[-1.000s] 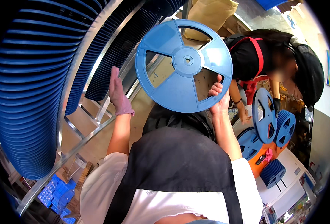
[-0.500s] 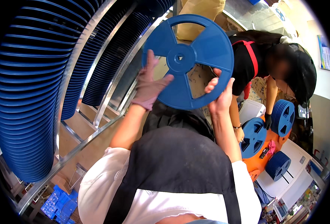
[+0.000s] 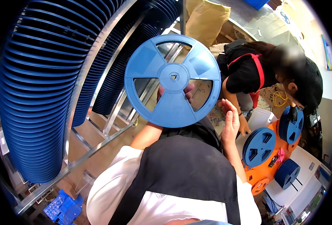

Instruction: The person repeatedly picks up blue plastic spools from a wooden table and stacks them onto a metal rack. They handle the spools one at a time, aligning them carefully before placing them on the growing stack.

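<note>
A round blue plastic reel (image 3: 172,80) with three cut-out windows is held up flat toward the camera at the centre. My left hand (image 3: 173,93) grips it from behind; only fingertips show through the windows below the hub. My right hand (image 3: 230,122) is off the reel, just to its lower right, with fingers straight and holding nothing. Long rows of stacked blue reels (image 3: 34,101) hang on a metal rack (image 3: 94,148) to my left.
Another person in a black top with red straps (image 3: 248,71) bends over a white table (image 3: 304,187) on the right. An orange machine (image 3: 265,165) there carries several blue reels (image 3: 258,146). A brown sack (image 3: 205,18) stands at the top. Blue bins (image 3: 60,206) sit at bottom left.
My right hand has let go of the reel and dropped to its lower right. My left hand has slid behind the reel and now holds it alone. The reel has turned.
</note>
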`<state>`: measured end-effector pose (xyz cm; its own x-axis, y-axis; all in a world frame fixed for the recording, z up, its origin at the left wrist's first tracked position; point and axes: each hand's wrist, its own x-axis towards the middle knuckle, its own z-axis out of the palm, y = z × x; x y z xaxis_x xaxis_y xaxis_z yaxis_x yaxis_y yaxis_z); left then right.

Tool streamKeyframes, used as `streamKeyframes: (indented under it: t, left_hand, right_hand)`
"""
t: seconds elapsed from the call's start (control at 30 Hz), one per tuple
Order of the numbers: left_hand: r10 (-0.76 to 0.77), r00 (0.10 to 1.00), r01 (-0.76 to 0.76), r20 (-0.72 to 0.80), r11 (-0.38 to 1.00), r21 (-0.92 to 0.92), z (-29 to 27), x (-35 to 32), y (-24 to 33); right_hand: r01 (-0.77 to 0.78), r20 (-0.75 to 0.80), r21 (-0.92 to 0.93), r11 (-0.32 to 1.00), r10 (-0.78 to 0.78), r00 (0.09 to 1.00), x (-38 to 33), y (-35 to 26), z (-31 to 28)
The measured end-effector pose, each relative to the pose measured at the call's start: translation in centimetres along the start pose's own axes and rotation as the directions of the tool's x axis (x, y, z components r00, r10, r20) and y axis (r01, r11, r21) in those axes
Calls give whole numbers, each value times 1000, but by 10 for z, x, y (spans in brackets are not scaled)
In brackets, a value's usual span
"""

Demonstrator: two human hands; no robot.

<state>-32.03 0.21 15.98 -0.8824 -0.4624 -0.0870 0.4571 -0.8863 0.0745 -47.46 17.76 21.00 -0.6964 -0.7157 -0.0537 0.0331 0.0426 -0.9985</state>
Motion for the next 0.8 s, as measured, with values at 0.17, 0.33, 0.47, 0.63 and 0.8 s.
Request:
streamKeyframes:
  t: [0.17, 0.33, 0.47, 0.63, 0.8]
  left_hand:
    - [8, 997, -3, -73, 997, 75, 2, 8, 17]
    - [178, 983, -149, -51, 924, 351, 5, 13, 30]
    - [160, 983, -132, -88, 956, 263, 1, 20, 37]
    - [165, 922, -34, -350, 936, 351, -9, 27, 55]
    - [286, 800, 65, -527, 832, 551, -14, 61, 82]
  right_hand:
    - [-206, -21, 79, 975, 208, 978, -8, 17, -7]
    - [-269, 50, 156, 951, 264, 963, 1, 19, -11]
    - [-314, 52, 225, 922, 311, 949, 6, 25, -16]
    - [-360, 67, 244, 900, 355, 932, 16, 38, -12]
    - [-417, 89, 270, 868, 409, 908, 34, 48, -2]
